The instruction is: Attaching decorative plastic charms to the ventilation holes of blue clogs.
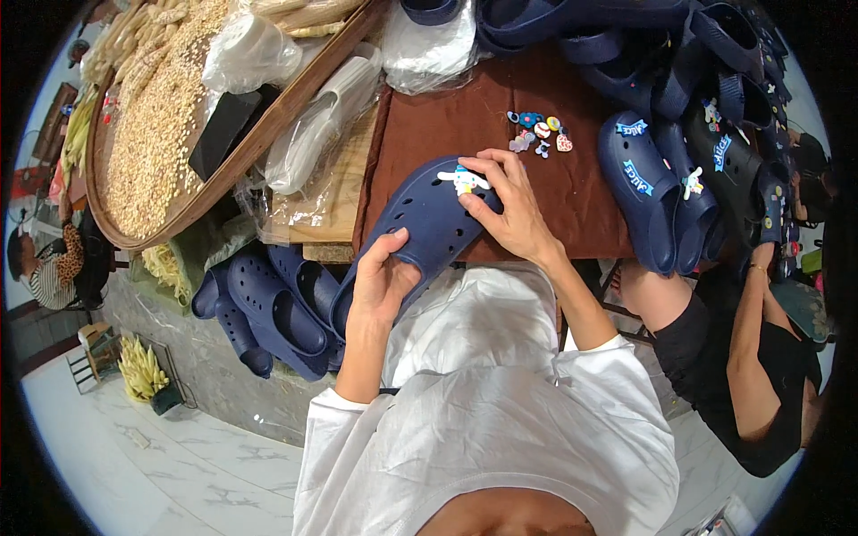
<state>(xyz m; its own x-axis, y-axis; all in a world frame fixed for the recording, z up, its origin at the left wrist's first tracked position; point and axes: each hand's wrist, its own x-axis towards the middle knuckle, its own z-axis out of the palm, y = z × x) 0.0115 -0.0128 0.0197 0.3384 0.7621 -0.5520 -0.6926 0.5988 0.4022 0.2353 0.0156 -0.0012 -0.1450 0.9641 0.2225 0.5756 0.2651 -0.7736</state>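
Note:
A navy clog with round holes is tilted in front of me, its toe up and to the right. My left hand is closed round its heel end, with the thumb on top and the fingers inside the opening. At the toe sits a white long-eared shoe charm. My right hand is closed over the toe, its thumb and fingertips touching the charm. Beyond it, small colourful shoe charms lie in a cluster on the brown cloth.
More navy clogs line the right, some with charms. Others hang at the lower left. A woven tray of corn kernels and a bagged white clog stand at the left. Another person's arm reaches in on the right.

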